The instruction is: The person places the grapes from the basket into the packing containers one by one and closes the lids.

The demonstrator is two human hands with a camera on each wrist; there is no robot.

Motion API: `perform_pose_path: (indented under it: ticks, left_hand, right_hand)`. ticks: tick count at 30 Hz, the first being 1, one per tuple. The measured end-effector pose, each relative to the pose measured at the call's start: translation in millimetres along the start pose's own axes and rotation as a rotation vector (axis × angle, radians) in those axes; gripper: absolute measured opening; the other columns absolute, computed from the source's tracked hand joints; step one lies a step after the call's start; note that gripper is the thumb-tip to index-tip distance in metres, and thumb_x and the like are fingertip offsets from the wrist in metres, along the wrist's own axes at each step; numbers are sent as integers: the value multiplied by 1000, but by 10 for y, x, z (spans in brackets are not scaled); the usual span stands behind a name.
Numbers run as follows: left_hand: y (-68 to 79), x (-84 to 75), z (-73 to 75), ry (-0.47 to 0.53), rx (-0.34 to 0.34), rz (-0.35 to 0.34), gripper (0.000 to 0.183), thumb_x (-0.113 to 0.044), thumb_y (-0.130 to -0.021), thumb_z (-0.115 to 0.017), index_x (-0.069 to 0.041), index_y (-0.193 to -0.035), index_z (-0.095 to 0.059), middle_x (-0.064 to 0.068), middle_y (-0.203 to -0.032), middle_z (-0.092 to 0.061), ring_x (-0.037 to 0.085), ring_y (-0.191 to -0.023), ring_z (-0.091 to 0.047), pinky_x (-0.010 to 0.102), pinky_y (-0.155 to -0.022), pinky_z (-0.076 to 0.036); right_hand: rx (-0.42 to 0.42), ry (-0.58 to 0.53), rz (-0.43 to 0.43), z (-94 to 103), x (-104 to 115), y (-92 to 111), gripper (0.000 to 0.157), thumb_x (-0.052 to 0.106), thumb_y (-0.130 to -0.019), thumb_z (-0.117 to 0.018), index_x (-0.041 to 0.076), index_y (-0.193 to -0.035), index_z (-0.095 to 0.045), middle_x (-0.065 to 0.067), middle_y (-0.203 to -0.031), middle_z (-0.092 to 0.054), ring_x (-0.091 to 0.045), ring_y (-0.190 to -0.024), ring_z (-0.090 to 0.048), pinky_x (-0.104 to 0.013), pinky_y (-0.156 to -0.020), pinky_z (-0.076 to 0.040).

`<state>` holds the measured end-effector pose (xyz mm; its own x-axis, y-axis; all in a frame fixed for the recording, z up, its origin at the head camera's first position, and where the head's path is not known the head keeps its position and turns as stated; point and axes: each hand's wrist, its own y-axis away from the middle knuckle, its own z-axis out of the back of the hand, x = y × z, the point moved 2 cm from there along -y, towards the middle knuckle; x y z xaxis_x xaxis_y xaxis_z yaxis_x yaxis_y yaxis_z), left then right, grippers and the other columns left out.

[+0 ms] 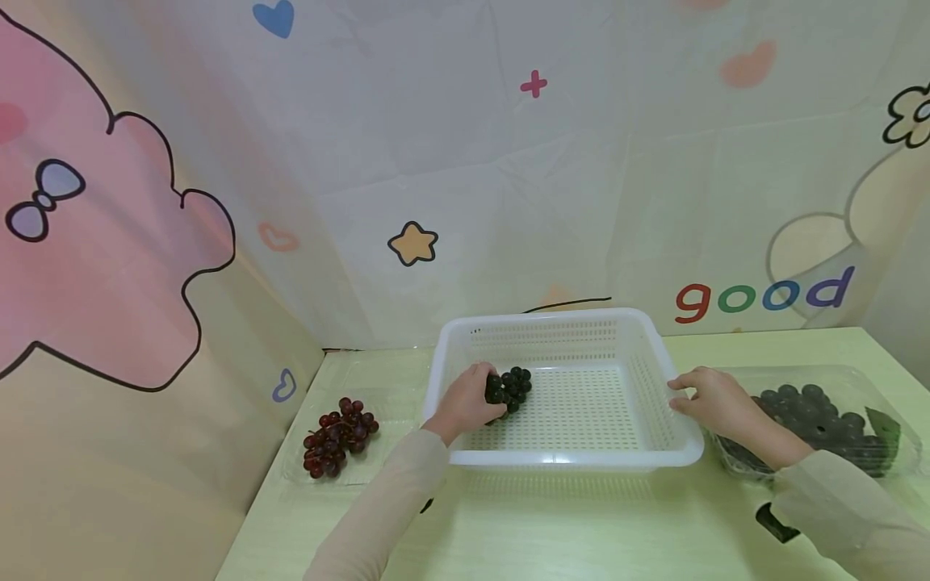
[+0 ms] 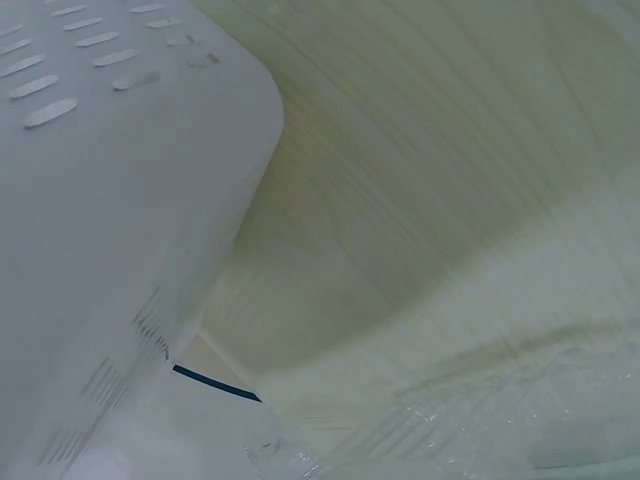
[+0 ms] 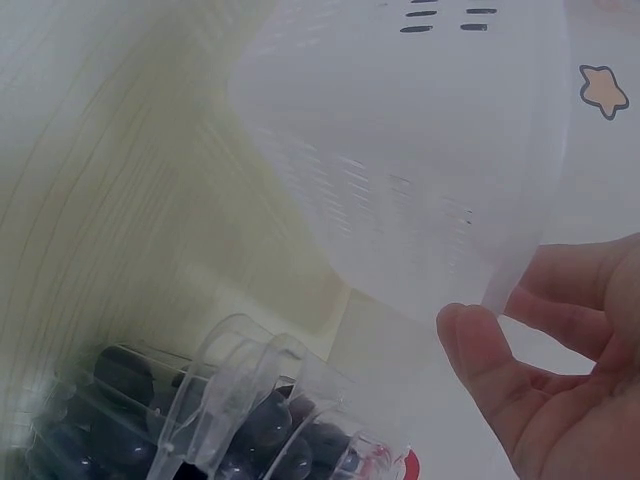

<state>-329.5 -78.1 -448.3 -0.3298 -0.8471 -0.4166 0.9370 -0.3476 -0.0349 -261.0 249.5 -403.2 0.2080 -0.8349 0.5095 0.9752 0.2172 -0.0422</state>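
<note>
My left hand reaches over the left side of a white plastic basket, fingers and thumb around a bunch of dark grapes. The bunch is inside the basket near its left wall; whether it touches the bottom I cannot tell. On the right, my right hand pinches the basket's rim between thumb and fingers. The right wrist view shows this hand at the edge of the perforated basket. In the left wrist view only the basket's outer wall appears; the hand is out of that view.
Red grapes lie in a clear plastic tray left of the basket. To the right stands a clear container with dark grapes and a green leaf. A printed cloth hangs behind the light table.
</note>
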Motion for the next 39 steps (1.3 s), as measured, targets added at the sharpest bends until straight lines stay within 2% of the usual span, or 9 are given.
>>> perform_pose_path:
  ticks: [6,10,14,19,30,39]
  left_hand:
    - [8,-6,0,86,28,24,48,-29,-75,-67,-12,-114,-45,4,-115,-52,21,-102,-52,36,-85,-44]
    - [9,1,-10,119,64,51,59,-31,-76,-66,-10,-126,-41,6,-127,-47,24,-114,-47,39,-91,-41]
    - [1,8,-20,104,97,66,65,-32,-77,-64,-10,-132,-38,7,-134,-42,25,-123,-40,39,-97,-36]
    - [3,5,-18,96,109,63,59,-31,-76,-65,-11,-128,-46,7,-130,-47,24,-121,-42,38,-97,-36]
    - [-16,26,-29,131,129,84,56,-32,-75,-66,-17,-126,-48,4,-128,-49,25,-119,-44,40,-94,-39]
    - [-28,7,-31,116,120,48,53,-30,-74,-68,-14,-121,-52,4,-122,-54,23,-113,-49,38,-92,-40]
  right_hand:
    - [3,-6,0,-2,5,3,34,8,-78,-63,-14,-103,-58,-31,-97,-54,-29,-72,-60,-34,-55,-51]
    - [3,-6,3,0,7,2,34,8,-78,-63,-14,-103,-58,-32,-98,-54,-30,-73,-60,-34,-56,-51]
    - [1,-5,5,-1,8,1,34,8,-78,-63,-14,-103,-58,-32,-98,-54,-31,-73,-61,-34,-56,-51]
    - [1,-5,4,0,6,1,34,8,-78,-63,-14,-103,-58,-32,-97,-54,-30,-72,-60,-34,-56,-51]
    - [4,-9,4,0,13,4,34,7,-78,-63,-14,-103,-58,-31,-96,-55,-28,-71,-60,-33,-55,-51]
    - [8,-12,-5,11,14,6,34,8,-78,-63,-15,-103,-58,-31,-96,-55,-28,-72,-59,-34,-56,-51]
